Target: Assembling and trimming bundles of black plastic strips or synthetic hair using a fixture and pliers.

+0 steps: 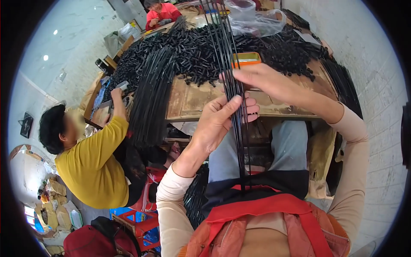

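A bundle of long thin black rods [233, 88] stands nearly upright in front of me, its lower ends reaching down to my lap. My left hand [220, 115] is closed round the bundle at its middle, the thumb lying across the front. Higher up, my right hand [261, 79] wraps the same rods from the right side, its fingers partly hidden behind them. Toward the top the rods fan apart a little. Beyond them, on the wooden table [188, 100], lies a large heap of short black tubes [192, 55].
More long black rods [152, 94] hang over the table edge at left, and another bundle [344, 85] lies at right. An orange-rimmed container [248, 58] and clear plastic bags [252, 19] sit among the tubes. One person in yellow [94, 162] works at left, another in red [160, 17] opposite.
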`<action>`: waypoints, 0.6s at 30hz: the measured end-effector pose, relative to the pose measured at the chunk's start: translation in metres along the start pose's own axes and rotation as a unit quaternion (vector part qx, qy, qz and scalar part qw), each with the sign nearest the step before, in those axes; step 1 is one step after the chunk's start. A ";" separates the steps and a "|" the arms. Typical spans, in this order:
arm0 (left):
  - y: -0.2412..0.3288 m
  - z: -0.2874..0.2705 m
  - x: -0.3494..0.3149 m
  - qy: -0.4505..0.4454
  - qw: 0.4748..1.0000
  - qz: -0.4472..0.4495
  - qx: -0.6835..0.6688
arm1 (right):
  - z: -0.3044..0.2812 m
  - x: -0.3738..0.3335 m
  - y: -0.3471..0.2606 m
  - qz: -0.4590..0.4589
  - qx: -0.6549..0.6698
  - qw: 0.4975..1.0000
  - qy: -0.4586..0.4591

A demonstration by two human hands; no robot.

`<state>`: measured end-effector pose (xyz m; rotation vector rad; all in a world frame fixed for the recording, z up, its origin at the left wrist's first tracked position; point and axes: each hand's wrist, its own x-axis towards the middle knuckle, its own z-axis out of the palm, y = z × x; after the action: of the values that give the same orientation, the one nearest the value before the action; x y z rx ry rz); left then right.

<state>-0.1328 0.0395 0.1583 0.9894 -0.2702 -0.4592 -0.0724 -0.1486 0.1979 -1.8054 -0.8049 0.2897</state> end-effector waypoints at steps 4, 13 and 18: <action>-0.015 0.010 0.003 0.033 0.999 -0.005 -0.021 | -0.009 -0.022 -0.004 0.063 -0.136 0.989 -0.007; -0.003 0.027 -0.014 -0.002 0.999 -0.012 -0.032 | -0.114 -0.114 0.000 0.221 0.200 0.954 0.035; -0.011 0.034 -0.020 -0.007 0.999 -0.035 0.001 | -0.224 -0.169 0.069 0.175 0.173 0.941 0.232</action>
<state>-0.1677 0.0192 0.1662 1.0009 -0.2496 -0.5309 -0.0475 -0.4359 0.1907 -1.5813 -0.0871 0.2052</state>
